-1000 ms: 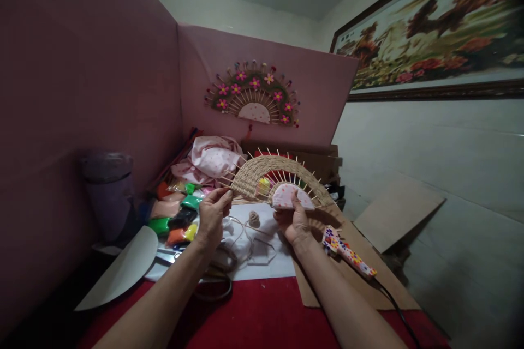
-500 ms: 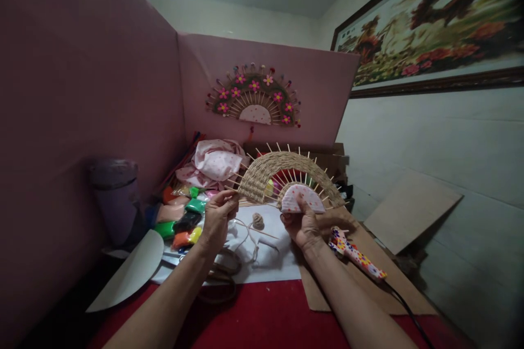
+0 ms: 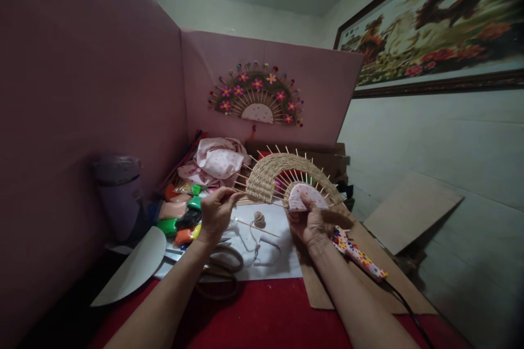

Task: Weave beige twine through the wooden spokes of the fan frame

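Note:
A half-round fan [image 3: 260, 177] of woven straw cord on thin wooden sticks is held up above the table, its stick tips sticking out past the woven band. Its base is a half-disc of pink spotted cloth [image 3: 305, 199]. My right hand [image 3: 313, 223] grips this base, thumb on the front and fingers behind. With thumb and forefinger, my left hand [image 3: 219, 210] pinches at the fan's lower left end, around the lowest stick tip. Whether cord is also between those fingertips is too small to tell. Below lie a small ball of twine [image 3: 259, 220] and white paper [image 3: 286, 267].
Scissors [image 3: 225, 262] and a white half-disc [image 3: 135, 270] lie at left, near colourful clay packets [image 3: 172, 210]. A flower-patterned glue gun [image 3: 360, 256] rests on cardboard [image 3: 323, 289] at right. Behind are bunched cloth [image 3: 221, 158] and a finished flowered fan [image 3: 256, 92] on a pink panel.
The fan has shifted a little to the right and tilts down slightly more at its right side. My right hand has moved with it; my left hand has dipped slightly.

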Demonstrator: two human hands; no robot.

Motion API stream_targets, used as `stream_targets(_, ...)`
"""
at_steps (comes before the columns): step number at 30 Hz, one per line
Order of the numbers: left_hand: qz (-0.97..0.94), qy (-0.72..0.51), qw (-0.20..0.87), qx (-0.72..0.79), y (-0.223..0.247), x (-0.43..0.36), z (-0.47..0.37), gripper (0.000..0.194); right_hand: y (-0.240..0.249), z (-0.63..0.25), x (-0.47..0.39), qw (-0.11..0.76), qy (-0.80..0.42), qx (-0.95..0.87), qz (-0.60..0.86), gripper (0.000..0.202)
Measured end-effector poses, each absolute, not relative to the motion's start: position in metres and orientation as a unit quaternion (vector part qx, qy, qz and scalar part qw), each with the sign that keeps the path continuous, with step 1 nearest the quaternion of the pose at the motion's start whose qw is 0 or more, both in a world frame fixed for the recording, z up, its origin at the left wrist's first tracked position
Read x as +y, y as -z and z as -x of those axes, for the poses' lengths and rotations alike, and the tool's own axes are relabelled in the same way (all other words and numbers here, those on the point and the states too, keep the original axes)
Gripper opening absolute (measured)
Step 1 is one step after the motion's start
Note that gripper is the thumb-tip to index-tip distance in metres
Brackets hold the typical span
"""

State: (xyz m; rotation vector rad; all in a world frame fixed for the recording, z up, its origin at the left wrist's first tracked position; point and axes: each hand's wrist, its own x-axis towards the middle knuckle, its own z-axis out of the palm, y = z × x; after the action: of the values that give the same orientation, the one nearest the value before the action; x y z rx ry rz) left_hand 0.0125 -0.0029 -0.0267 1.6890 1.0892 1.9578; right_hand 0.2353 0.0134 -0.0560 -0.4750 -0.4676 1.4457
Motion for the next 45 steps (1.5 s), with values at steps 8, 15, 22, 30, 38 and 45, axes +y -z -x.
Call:
stream_targets(8,-0.686,-0.630,0.004,0.364,0.026,0.001,-0.003,0.009,0.049,-0.236,0.011,0.696,-0.644,-0.222,0.226,0.023)
stream_targets(15,-0.692,-0.587,-0.096,0.409,0.028,0.000,0.002,0.008,0.050,-0.238,0.011,0.698,-0.635,-0.232,0.236,0.022)
stream_targets(22,-0.730,-0.547,-0.163,0.375,0.024,-0.002,0.005,0.015,0.053,-0.243,0.014,0.690,-0.636,-0.240,0.249,0.030)
stream_targets(30,-0.764,-0.517,-0.174,0.344,0.023,0.000,0.005,0.016,0.050,-0.247,0.017,0.703,-0.618,-0.246,0.250,0.026)
stream_targets(38,-0.672,-0.629,0.160,0.357,0.021,0.003,0.000,0.010,0.047,-0.247,0.014,0.703,-0.616,-0.245,0.260,0.026)
stream_targets(45,-0.629,-0.642,0.255,0.357,0.024,0.007,-0.001,0.010,0.047,-0.250,0.013,0.691,-0.633,-0.246,0.247,0.024)
